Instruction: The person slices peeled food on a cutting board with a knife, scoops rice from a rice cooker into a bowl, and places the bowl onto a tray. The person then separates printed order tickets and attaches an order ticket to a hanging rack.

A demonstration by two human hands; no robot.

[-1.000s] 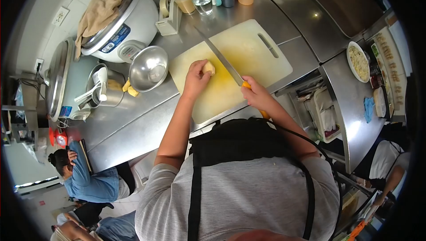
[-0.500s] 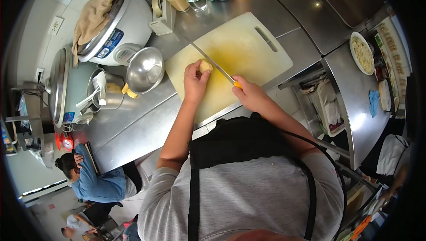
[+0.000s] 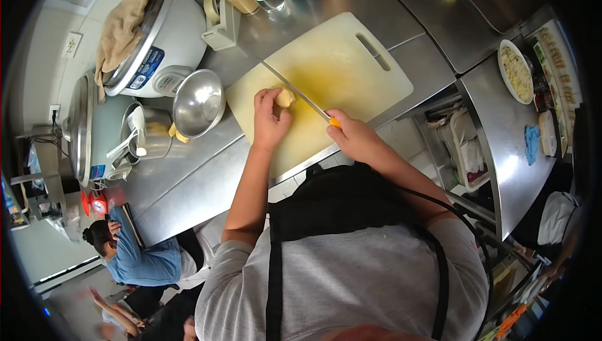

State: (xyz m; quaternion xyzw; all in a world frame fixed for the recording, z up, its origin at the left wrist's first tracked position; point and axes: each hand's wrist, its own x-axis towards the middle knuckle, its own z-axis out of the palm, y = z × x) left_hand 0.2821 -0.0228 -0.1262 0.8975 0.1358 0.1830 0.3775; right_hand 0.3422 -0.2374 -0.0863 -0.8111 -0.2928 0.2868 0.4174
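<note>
No text can be read, print on the blue label on the white cooker being too small

room over cutting board's slotted end; knife bars way from left hand

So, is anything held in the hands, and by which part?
The right hand holds the long metal knife by its orange handle; the left hand holds the rounded, pale-yellow piece by its side away from the blade.
</note>
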